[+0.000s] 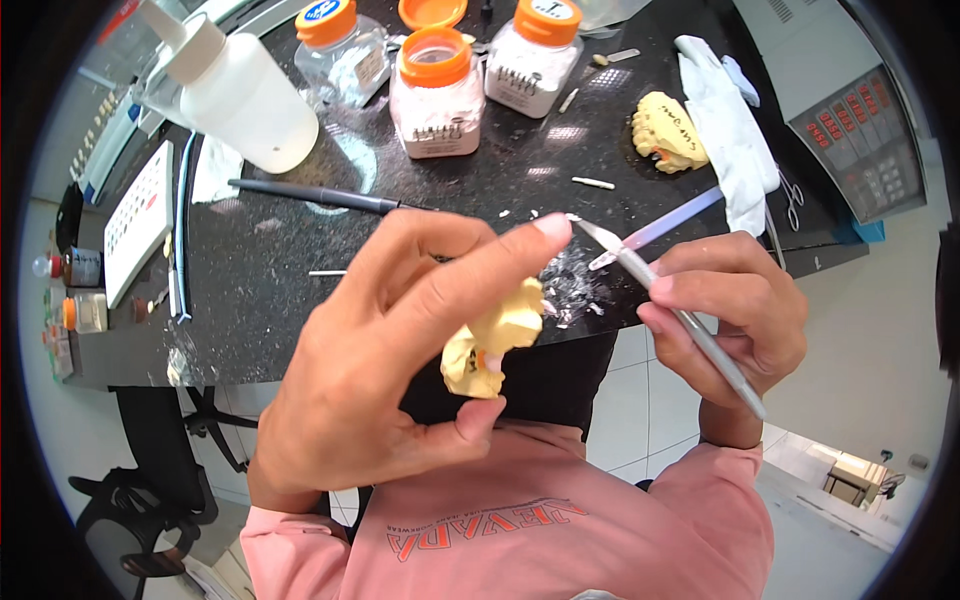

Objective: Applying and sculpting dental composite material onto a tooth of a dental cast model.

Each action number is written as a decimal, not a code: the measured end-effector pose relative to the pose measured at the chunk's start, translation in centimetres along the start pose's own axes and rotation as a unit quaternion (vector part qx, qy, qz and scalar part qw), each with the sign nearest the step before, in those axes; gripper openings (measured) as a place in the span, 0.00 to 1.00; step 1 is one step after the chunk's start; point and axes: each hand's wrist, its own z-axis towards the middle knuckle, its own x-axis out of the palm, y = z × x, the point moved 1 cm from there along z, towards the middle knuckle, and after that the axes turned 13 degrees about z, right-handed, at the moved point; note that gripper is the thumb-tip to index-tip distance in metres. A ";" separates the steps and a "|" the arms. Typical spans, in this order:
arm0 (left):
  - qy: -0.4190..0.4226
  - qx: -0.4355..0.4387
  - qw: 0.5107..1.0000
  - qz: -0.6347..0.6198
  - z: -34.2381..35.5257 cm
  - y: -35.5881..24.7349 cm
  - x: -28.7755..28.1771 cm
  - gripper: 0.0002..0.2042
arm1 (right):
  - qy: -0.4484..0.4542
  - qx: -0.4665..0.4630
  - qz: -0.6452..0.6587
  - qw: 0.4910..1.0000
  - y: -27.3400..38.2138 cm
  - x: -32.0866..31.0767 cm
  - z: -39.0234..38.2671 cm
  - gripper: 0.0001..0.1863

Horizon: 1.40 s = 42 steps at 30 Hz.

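Observation:
A yellow dental plaster model [517,318] is gripped between the thumb and fingers of my left hand [365,335], above the table's front edge. A small orange and whitish patch shows on the model; my fingers cover much of the rest. Held like a pen in my right hand [740,320] is a craft knife [638,266] with a slim silver handle. Its blade points up and left, its tip close to my left index fingertip; I cannot tell whether they touch. Another yellow dental model [660,130] with dark handwriting lies farther back on the right.
White shavings [570,290] litter the black tabletop [270,255]. Behind stand an open orange-rimmed powder jar [436,100], two orange-lidded jars and a white squeeze bottle [255,110]. A dark pen-shaped tool [310,194] lies left, a purple-handled tool [675,220] right, near white tissue [722,140].

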 end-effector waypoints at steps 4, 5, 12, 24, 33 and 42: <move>0.043 -0.046 0.998 0.010 0.1 -2.2 0.2 0.38 | 0.051 -0.049 -0.012 0.997 0.5 -0.5 0.2 0.17; 0.067 -0.062 0.996 0.017 0.2 -2.7 0.1 0.38 | 0.059 -0.054 -0.010 0.997 0.8 -0.7 0.2 0.17; 0.043 -0.073 0.995 0.043 0.9 -2.4 0.1 0.40 | 0.005 -0.069 0.034 0.997 0.9 -2.1 -0.7 0.14; -0.030 -0.031 0.997 -0.060 0.5 0.6 0.8 0.35 | 0.042 0.025 0.239 0.970 -0.9 1.5 -0.7 0.11; -0.010 0.034 0.999 -0.032 0.7 1.4 0.6 0.31 | 0.061 0.024 0.217 0.974 -0.9 2.1 -0.6 0.12; -0.024 0.038 0.996 -0.071 0.6 1.7 0.8 0.29 | 0.062 0.026 0.209 0.976 -0.8 2.3 -0.6 0.12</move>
